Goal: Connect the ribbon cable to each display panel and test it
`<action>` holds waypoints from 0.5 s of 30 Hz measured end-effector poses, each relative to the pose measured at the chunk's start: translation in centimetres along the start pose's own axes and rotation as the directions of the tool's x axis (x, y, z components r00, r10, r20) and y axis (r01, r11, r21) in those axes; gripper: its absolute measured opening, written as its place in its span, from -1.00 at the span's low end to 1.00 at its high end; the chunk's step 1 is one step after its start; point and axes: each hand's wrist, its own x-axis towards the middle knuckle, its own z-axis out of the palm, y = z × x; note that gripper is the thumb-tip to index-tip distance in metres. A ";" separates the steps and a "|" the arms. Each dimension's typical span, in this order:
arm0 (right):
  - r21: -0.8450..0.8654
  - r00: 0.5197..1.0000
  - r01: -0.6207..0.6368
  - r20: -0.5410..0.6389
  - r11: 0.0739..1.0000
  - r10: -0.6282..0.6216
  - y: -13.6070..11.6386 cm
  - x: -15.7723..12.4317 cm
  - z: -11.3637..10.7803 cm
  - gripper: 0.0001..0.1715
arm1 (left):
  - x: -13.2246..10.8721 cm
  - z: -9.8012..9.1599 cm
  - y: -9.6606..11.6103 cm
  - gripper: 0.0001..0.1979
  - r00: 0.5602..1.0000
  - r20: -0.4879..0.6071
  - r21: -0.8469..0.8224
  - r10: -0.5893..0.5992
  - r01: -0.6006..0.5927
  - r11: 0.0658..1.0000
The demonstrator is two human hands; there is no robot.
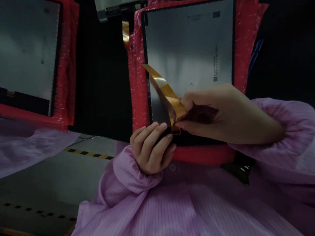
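A grey display panel [189,45] lies on red bubble wrap [244,22] right in front of me. An orange flex ribbon [163,86] curls up from its left edge toward the near edge. My right hand [223,112] pinches the free end of that ribbon between thumb and fingers. My left hand [150,146] is curled against the panel's near-left corner, fingertips pressing by the ribbon end. Both arms wear pink striped sleeves.
A second grey panel [23,49] on red bubble wrap [69,85] lies at the far left. A small board with another orange ribbon [125,32] sits at the top centre. The bench surface is dark; a floor with yellow-black tape [89,153] shows below left.
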 end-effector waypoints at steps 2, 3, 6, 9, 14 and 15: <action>0.010 1.000 -0.005 0.004 1.000 0.005 0.0 0.0 0.0 -0.74 | 0.0 0.0 0.0 -0.85 1.000 -0.002 -0.002 0.001 -0.001 1.000; 0.013 1.000 -0.007 0.000 1.000 0.007 0.0 0.0 0.0 -0.74 | 0.1 0.0 0.0 -0.85 1.000 -0.004 -0.002 0.002 -0.002 1.000; 0.004 0.999 -0.029 -0.013 1.000 0.029 -0.3 -0.1 0.0 -0.78 | 0.1 0.0 -0.1 -0.86 1.000 -0.008 0.006 0.009 -0.008 1.000; -0.061 0.997 -0.070 -0.012 0.996 0.070 -0.6 -0.2 0.1 -0.85 | 0.0 0.0 -0.1 -0.86 1.000 -0.004 0.005 0.011 -0.011 1.000; -0.117 0.994 -0.110 -0.006 0.987 0.110 -0.9 -0.3 0.2 -0.86 | 0.0 -0.1 -0.1 -0.85 1.000 -0.003 0.013 0.009 -0.009 1.000; -0.108 0.993 -0.116 -0.001 0.987 0.116 -0.9 -0.3 0.1 -0.87 | 0.1 -0.1 -0.1 -0.85 1.000 -0.005 0.014 0.008 -0.008 1.000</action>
